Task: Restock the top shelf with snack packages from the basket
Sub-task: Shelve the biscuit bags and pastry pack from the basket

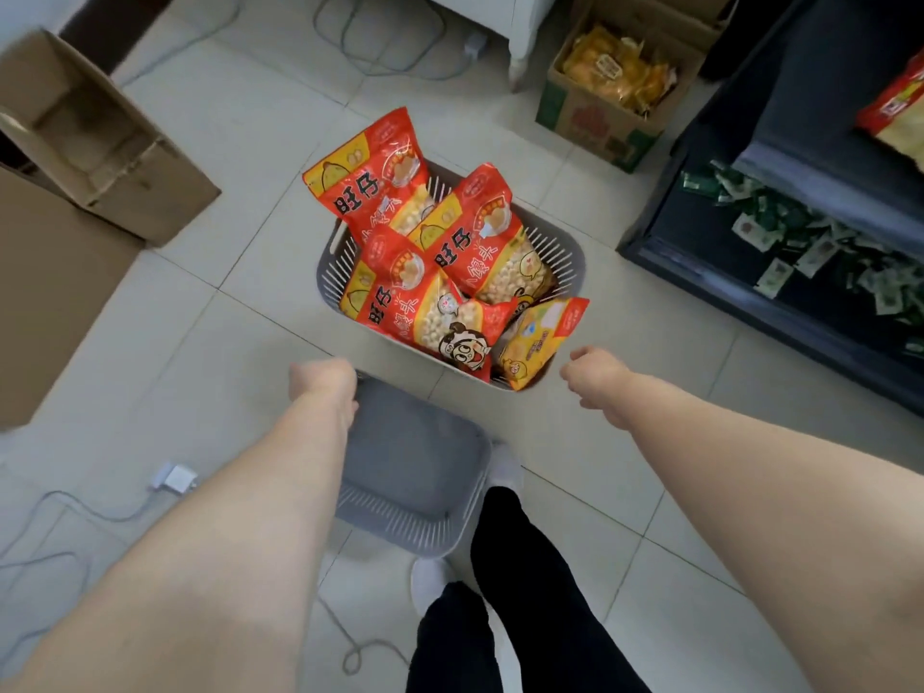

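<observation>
A grey slatted basket (330, 272) stands on the tiled floor ahead of me, filled with several red snack packages (385, 177) and one yellow package (540, 342). My left hand (322, 382) grips the far corner of the rim of a second, empty grey basket (415, 467) just in front of my feet; its fingers are hidden behind the hand. My right hand (595, 377) hovers beside the near right corner of the full basket, fingers loosely bent downward, touching nothing. The dark shelf unit (750, 157) rises at the right, with a red package (895, 112) on an upper level.
Small green packets (800, 242) lie on the lower shelf. An open carton of yellow snacks (615, 72) sits at the back right beside a white furniture leg (520, 52). Large cardboard boxes (75, 142) crowd the left. Cables and a white charger (175, 477) trail across the floor.
</observation>
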`<state>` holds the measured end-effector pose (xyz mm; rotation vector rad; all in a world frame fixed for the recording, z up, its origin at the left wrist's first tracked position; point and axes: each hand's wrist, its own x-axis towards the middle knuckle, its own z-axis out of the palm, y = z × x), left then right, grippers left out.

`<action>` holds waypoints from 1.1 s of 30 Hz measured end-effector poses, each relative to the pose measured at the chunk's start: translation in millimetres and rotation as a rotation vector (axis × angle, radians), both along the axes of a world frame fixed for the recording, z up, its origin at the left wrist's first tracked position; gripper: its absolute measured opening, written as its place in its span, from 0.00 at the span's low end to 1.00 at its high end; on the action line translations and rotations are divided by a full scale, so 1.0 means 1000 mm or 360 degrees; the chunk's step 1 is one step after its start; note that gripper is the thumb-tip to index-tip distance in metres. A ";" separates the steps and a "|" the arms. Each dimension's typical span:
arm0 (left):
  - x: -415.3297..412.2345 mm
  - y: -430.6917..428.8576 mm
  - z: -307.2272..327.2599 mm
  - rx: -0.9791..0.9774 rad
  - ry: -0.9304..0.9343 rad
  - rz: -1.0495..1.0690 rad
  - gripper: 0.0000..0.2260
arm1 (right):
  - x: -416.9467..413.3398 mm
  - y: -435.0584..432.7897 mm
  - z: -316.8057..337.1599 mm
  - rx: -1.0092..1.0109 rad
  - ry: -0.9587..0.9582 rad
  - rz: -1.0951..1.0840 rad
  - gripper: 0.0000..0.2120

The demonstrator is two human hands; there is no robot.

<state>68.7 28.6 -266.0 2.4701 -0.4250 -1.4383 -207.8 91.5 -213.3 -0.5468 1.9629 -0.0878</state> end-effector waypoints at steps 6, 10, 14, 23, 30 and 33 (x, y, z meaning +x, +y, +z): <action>-0.021 -0.069 -0.009 -0.0308 -0.0459 -0.0209 0.24 | -0.016 -0.042 -0.031 0.0109 0.0059 -0.0257 0.16; -0.029 -0.079 -0.027 -0.0432 -0.0350 -0.0083 0.22 | -0.018 -0.049 -0.060 0.0159 -0.0043 -0.0331 0.18; -0.022 -0.083 -0.055 -0.0191 0.0054 0.0273 0.21 | -0.016 -0.051 -0.083 0.0146 -0.0318 -0.0683 0.22; -0.033 -0.075 -0.057 -0.0329 0.0264 0.0445 0.17 | -0.023 -0.056 -0.082 0.0084 -0.0554 -0.0915 0.30; -0.039 -0.070 -0.006 -0.0340 0.0194 0.0457 0.11 | -0.033 -0.058 -0.027 0.0062 -0.0575 -0.0790 0.22; -0.035 -0.057 0.016 -0.0309 0.0200 0.0437 0.10 | -0.032 -0.048 -0.006 0.0079 -0.0569 -0.0748 0.22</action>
